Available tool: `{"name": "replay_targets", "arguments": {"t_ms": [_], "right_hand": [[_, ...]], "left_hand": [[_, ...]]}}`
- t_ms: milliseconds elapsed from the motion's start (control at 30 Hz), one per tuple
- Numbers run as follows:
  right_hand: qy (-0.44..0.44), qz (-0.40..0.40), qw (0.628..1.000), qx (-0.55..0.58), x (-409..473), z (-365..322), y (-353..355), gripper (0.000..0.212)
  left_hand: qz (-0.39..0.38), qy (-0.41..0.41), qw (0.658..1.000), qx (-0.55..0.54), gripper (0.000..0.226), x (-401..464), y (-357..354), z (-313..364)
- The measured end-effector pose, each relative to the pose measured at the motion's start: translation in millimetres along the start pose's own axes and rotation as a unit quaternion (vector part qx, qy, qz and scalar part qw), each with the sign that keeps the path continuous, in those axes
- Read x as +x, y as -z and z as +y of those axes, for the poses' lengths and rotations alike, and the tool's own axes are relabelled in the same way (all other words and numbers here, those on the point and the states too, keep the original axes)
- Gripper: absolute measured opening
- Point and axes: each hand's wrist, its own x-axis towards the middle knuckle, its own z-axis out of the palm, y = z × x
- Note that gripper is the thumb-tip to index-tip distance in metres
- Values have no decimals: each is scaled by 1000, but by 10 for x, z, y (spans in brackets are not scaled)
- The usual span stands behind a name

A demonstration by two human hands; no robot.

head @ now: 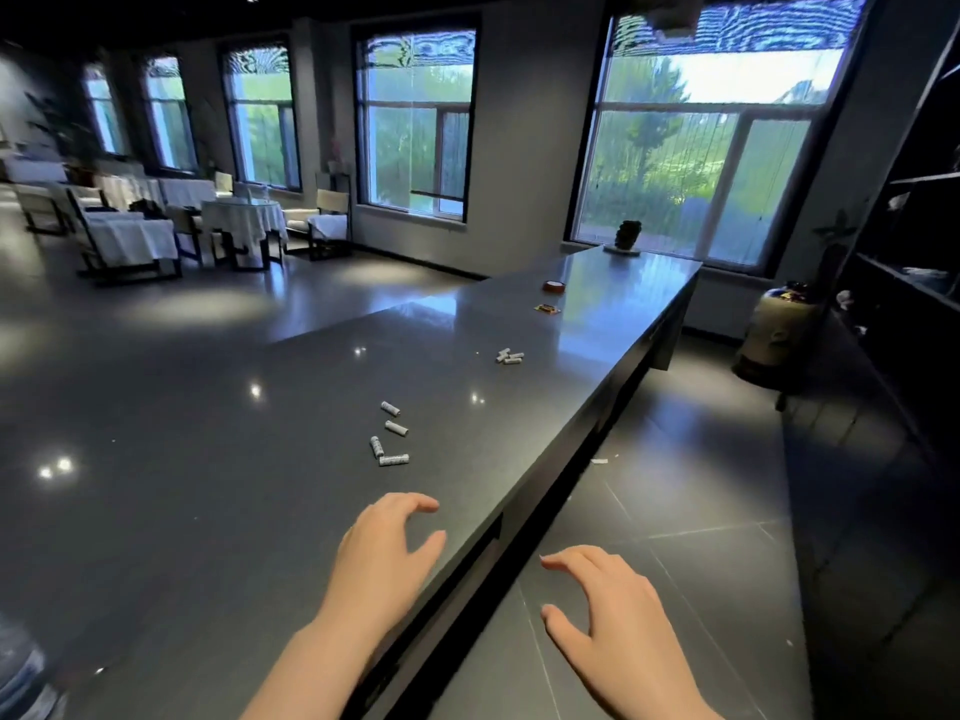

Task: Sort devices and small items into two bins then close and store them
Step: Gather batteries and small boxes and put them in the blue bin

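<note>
Head view. Your left hand (pixel 382 556) hovers over the near edge of the dark glossy counter (pixel 208 485), fingers loosely spread and slightly curled, holding nothing. Your right hand (pixel 610 623) is off the counter's side, above the tiled floor (pixel 701 511), fingers likewise relaxed and apart, empty.

Task items on the counter: four small white cylinders that look like batteries (pixel 390 433) lie scattered just ahead of your left hand, each apart from the next except the two nearest, which sit close together at an angle. A second small cluster of white cylinders (pixel 509 356) lies farther along, bunched and touching. Beyond that, a flat orange-and-dark packet (pixel 547 308), then a low round reddish object (pixel 554 286); what either one is cannot be told. At the far end of the counter stands a dark ornament on a pale base (pixel 626 236).

Background: large windows (pixel 696 137), cloth-covered tables and chairs (pixel 156 226) at left, dark shelving (pixel 914 200) at right.
</note>
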Motion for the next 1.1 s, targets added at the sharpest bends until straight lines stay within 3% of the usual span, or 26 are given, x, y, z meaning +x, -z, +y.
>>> {"name": "replay_targets", "arguments": {"t_ms": [167,533,800,1100], "right_hand": [[51,-25,998,13,833,433,-44,38],[158,-124,979,27,2640,443,-797,38],[183,-171,967,53,3454,420,-1170,36],[264,-232,932,85,4249,334,-1718,41]], "left_hand": [[37,58,998,-5,24,565,-345,-103],[91,174,980,-25,28,1652,-763,-1113],[52,192,979,46,64,2131,-1071,-1548],[203,283,932,100,32,2451,-1250,-1684]]}}
